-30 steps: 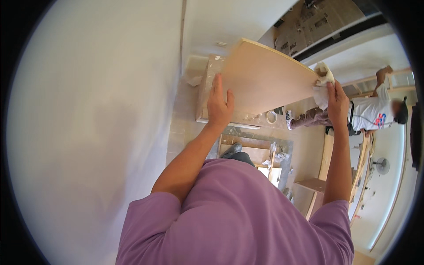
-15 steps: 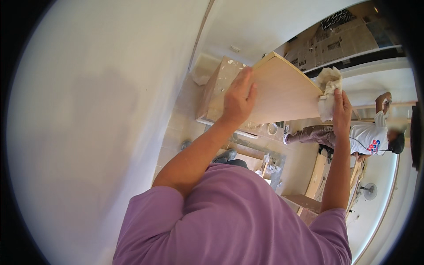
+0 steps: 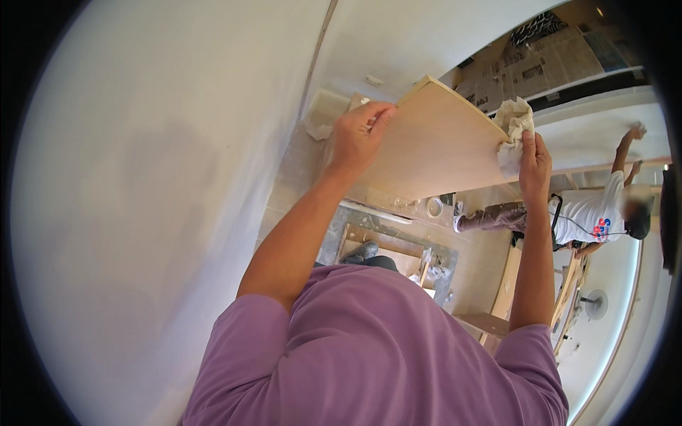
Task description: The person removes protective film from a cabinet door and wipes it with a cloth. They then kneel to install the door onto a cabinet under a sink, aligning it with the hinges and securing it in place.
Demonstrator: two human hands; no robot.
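Slip and knock risks, arms raised

Left hand point(image 3: 359, 138): fingers curled narrow by the upper-left edge of a flat, pale tan, wood-like board point(image 3: 444, 145); cannot tell whether they grip it. Right hand point(image 3: 536, 165): closed on a crumpled cream cloth point(image 3: 514, 122) at the board's right corner. Board sits tilted between both hands, ahead of the torso.

Judgement: bunched cloth could slide, loosening the right-side hold; a weak left pinch could let the board swing, scuffing the smooth off-white wall point(image 3: 142, 177) at left.
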